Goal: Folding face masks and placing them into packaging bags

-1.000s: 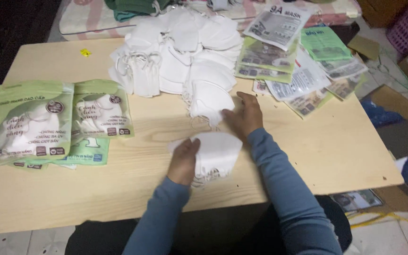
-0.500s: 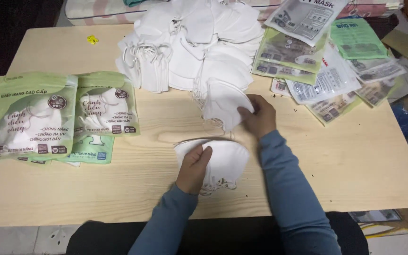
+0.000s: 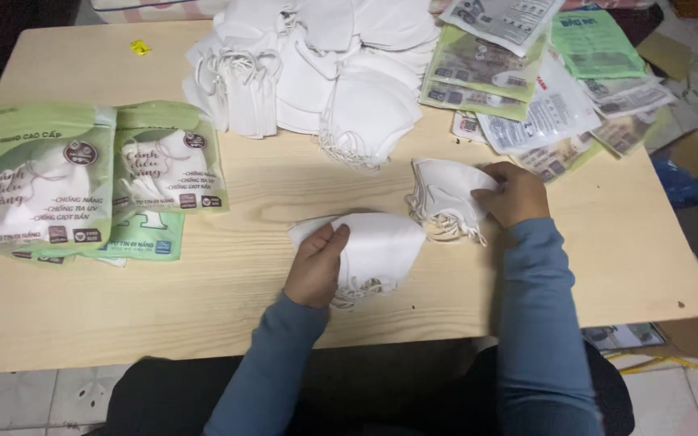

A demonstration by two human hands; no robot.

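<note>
On the pale wooden table in the head view, the left hand presses closed fingers onto a folded white fabric mask stack while the right hand pinches a smaller white mask bundle, whose dangling ear loops could snag.

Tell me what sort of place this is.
Likely a home or small workshop packing table: a heap of loose white masks, filled green packets, empty printed bags on a wooden table, tiled floor below.
</note>
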